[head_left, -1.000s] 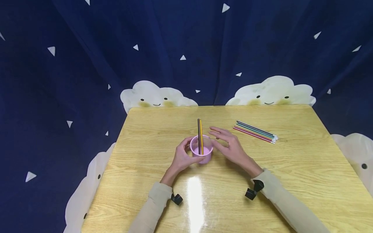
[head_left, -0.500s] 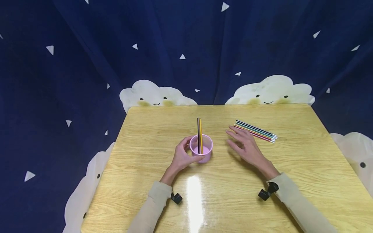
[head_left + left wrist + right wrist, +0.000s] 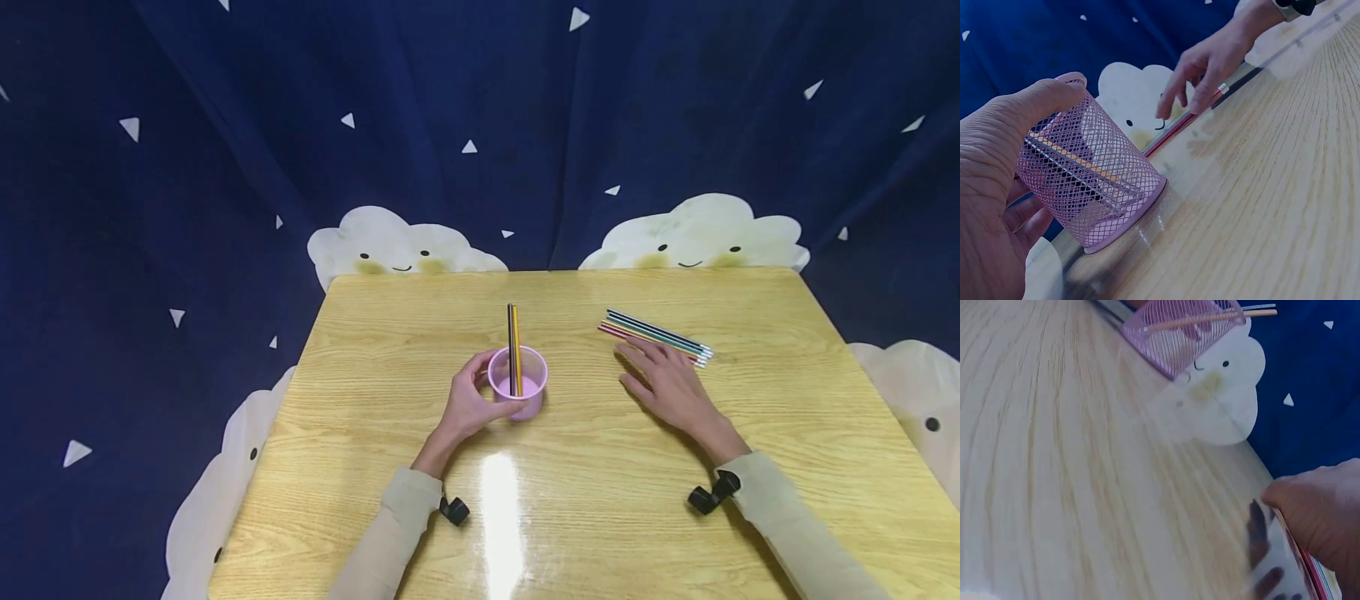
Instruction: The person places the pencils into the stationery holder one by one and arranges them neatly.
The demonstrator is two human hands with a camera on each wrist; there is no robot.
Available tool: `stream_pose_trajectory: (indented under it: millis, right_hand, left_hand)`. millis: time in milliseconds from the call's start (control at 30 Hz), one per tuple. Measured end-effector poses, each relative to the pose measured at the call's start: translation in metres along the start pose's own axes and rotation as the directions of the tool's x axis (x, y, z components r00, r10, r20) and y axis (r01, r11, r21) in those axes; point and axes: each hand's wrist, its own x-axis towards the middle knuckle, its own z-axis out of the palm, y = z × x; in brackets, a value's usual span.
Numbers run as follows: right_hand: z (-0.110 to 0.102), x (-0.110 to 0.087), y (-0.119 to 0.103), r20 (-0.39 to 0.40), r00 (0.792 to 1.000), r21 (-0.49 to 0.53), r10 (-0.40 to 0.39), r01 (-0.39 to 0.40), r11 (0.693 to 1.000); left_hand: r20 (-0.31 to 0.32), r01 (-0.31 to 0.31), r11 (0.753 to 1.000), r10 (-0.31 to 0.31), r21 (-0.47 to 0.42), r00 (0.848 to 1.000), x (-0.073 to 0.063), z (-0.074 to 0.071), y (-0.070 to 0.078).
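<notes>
1. Right now, I'm judging the step in hand to be picking out one of the loose pencils [image 3: 652, 332], which are lying side by side on the tabletop [image 3: 375, 350], right of centre in the head view.
2. The pink mesh cup [image 3: 531, 408] is standing upright near mid-frame, with two pencils [image 3: 517, 342], one dark and one yellow, leaning together inside and rising past its far rim.
3. The left hand [image 3: 468, 407] is gripping the cup from the left of the frame, thumb lying along the near wall close to the rim, fingers curling round behind.
4. The right hand [image 3: 671, 387] is hovering at the near side of the loose pencils, fingers loosely spread, thumb standing apart and apparently pinching nothing. It is filling the lower right of the right wrist view and hiding its own tips, so I can't tell whether any fingertip is touching a pencil.
5. For the next move, I'm expecting to need thumb and forefinger closing on a single pencil and parting it from its neighbours.
6. After that, I'd be wanting enough height to clear the rim, with the left hand steadying the cup.
</notes>
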Motion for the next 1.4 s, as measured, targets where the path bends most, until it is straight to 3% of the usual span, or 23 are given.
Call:
stream_pose_trajectory:
  millis: [200,467,733,867,1000,1200,1400]
  right_hand:
    - [-0.002,-0.005,0.012,0.070,0.995,-0.051,0.065,-0.061,0.997]
    - [-0.002,-0.007,0.022,0.085,0.994,-0.109,0.061,-0.052,0.993]
    - [0.000,-0.006,0.026,0.051,0.999,-0.131,0.010,-0.004,0.991]
    - [0.001,-0.006,0.027,0.058,0.998,-0.125,0.003,0.005,0.992]
    - [0.000,-0.005,0.028,0.078,0.997,-0.113,0.003,0.006,0.994]
    - [-0.002,-0.003,0.031,0.116,0.993,-0.109,-0.010,0.023,0.994]
    - [-0.005,-0.002,0.031,0.139,0.990,-0.098,-0.037,0.050,0.994]
  left_hand:
    - [0.000,-0.010,1.000,0.010,0.011,1.000,0.000,0.000,0.000]
    - [-0.007,-0.016,1.000,0.016,-0.004,1.000,-0.001,0.002,0.005]
    - [0.010,-0.030,0.999,0.030,-0.023,0.999,-0.005,0.001,0.036]
    - [0.004,-0.035,0.999,0.035,-0.020,0.999,-0.006,0.001,0.040]
    - [0.010,-0.022,1.000,0.022,-0.015,1.000,-0.005,0.001,0.034]
    - [-0.002,0.003,1.000,-0.004,-0.005,1.000,-0.001,0.001,0.004]
    - [-0.003,-0.011,1.000,0.011,-0.015,1.000,0.000,0.001,0.002]
